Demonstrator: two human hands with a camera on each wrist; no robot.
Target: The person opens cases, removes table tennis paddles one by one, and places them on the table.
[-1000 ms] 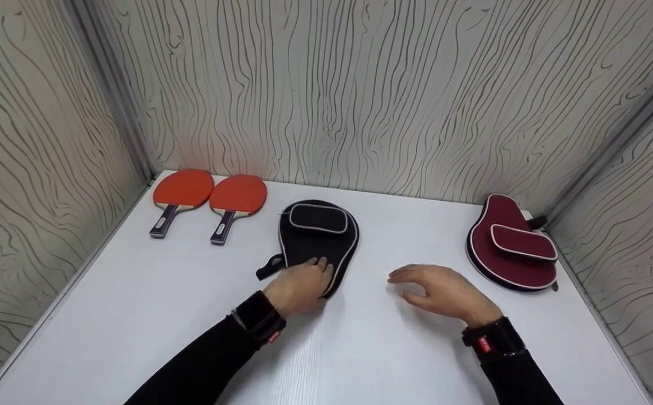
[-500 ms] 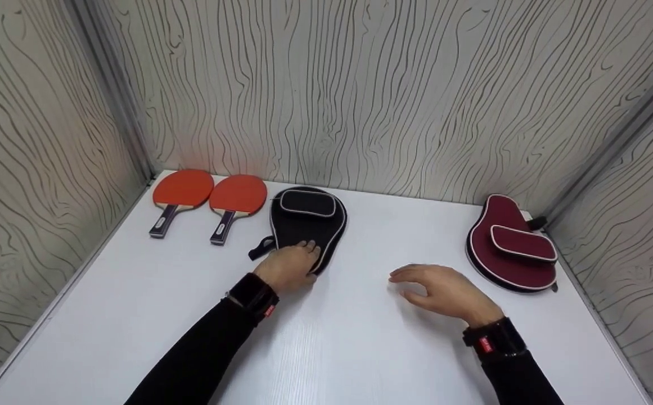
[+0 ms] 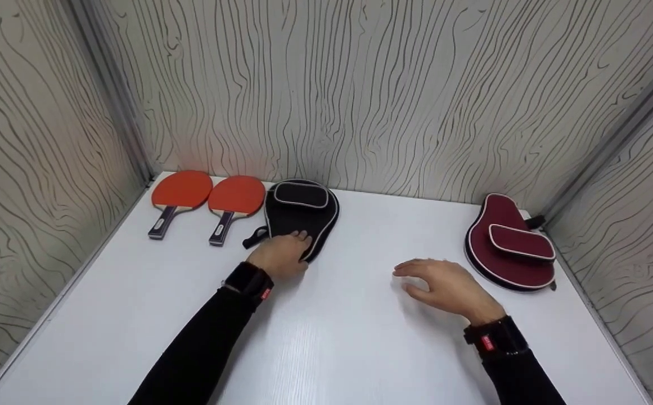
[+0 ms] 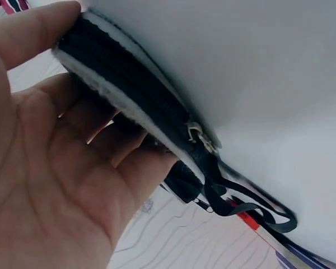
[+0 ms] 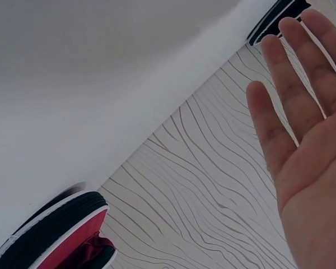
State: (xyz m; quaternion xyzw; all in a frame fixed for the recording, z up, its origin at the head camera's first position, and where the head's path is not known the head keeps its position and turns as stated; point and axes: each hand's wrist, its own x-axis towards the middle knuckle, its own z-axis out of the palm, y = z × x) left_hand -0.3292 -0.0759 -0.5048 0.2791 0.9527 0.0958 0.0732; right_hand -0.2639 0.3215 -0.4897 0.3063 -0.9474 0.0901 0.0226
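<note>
A black table tennis bat case (image 3: 289, 216) with pale piping and a small pocket lies flat near the back wall. My left hand (image 3: 282, 256) holds its narrow front end from above. In the left wrist view, the thumb is at one edge of the case (image 4: 129, 95) and the fingers lie over its pocket side; a zip pull and black strap show beside the little finger. My right hand (image 3: 447, 286) hovers over the white table with loosely bent fingers, holding nothing. Nearest to it is a dark red bat case (image 3: 509, 261), pocket side up.
Two bats with orange-red faces and dark handles, the left bat (image 3: 183, 188) and the right bat (image 3: 237, 195), lie left of the black case. Patterned panels, including the back wall (image 3: 326, 95), enclose the white table (image 3: 326, 349) at the back and sides.
My left hand has slid the black case back and to the left, close beside the right-hand bat. My right hand has barely moved.
</note>
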